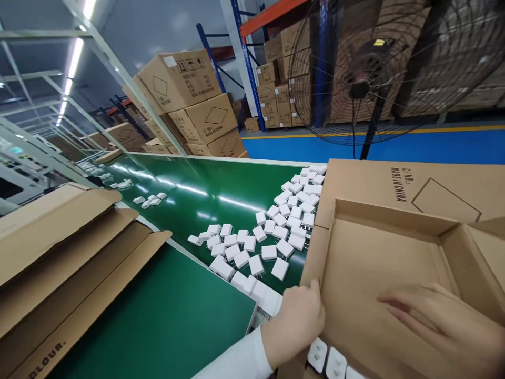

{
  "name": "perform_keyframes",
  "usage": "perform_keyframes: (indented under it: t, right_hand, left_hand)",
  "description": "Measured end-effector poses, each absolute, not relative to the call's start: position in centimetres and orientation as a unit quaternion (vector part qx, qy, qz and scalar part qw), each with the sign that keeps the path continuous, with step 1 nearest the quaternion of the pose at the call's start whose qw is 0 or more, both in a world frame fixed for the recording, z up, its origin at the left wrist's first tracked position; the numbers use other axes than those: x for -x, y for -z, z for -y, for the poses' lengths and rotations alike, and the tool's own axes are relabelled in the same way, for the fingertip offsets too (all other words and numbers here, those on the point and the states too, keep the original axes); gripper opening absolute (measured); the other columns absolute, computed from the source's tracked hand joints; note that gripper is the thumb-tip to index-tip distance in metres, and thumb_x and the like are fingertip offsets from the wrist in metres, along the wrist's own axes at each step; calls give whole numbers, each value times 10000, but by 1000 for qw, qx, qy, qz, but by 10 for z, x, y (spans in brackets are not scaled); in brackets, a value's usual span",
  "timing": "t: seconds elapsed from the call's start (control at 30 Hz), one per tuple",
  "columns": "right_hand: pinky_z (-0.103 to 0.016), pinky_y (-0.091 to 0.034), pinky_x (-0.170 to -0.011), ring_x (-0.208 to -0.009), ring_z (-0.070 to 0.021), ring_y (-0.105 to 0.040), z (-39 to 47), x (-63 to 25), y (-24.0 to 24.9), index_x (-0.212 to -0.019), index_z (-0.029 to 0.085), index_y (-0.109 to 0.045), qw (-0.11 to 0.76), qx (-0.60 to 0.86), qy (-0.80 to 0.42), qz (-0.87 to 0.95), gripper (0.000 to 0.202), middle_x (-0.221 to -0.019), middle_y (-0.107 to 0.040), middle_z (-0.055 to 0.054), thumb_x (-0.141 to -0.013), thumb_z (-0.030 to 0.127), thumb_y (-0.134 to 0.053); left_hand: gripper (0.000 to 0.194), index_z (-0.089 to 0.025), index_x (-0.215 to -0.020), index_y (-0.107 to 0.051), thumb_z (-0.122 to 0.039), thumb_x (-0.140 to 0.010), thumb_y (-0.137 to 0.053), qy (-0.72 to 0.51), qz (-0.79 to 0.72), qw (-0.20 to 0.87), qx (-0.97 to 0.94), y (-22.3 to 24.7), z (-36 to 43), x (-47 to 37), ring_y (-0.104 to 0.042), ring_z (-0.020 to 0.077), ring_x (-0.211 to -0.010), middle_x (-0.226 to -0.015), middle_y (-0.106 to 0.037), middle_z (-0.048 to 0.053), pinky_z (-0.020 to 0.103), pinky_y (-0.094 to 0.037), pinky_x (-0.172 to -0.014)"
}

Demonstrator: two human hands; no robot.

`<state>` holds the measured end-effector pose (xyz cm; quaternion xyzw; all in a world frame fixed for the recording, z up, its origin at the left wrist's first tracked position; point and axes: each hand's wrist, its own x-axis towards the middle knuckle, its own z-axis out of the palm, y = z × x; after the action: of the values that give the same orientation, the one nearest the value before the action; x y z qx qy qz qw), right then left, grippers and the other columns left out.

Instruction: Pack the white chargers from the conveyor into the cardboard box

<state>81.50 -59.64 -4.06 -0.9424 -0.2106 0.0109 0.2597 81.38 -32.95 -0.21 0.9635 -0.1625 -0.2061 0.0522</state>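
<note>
A shallow cardboard tray (389, 252) lies open at the right, on top of a larger printed carton (442, 184). My left hand (295, 321) is closed on the tray's left edge, thumb on top. Over the tray's inside floor is my right hand (437, 321), blurred, its fingers apart with nothing visible between them. Several white chargers (336, 363) with their pins up stand in a row at the tray's near left corner. Many more white chargers (280, 233) are heaped on the green conveyor belt (197, 195), up against the carton.
Flattened cardboard (71, 263) rests at the left beside a green tabletop (169, 310). A large fan (366, 79) stands behind the carton. Stacked boxes (197, 105) rise beyond the belt, with shelving (246, 63) behind.
</note>
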Motion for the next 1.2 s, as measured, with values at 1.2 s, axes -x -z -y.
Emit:
perform_keyframes:
  t: [1.2]
  right_hand:
    - [-337, -494, -745, -895, -178, -584, 331, -902, 9, -954, 123, -595, -5, 942, -154, 299, 175, -958, -615, -56, -874, 278, -578]
  left_hand:
    - [267, -144, -1003, -511, -170, -737, -513, 104, 17, 259, -960, -15, 221, -813, -552, 230, -925, -943, -578, 80, 342, -453, -803]
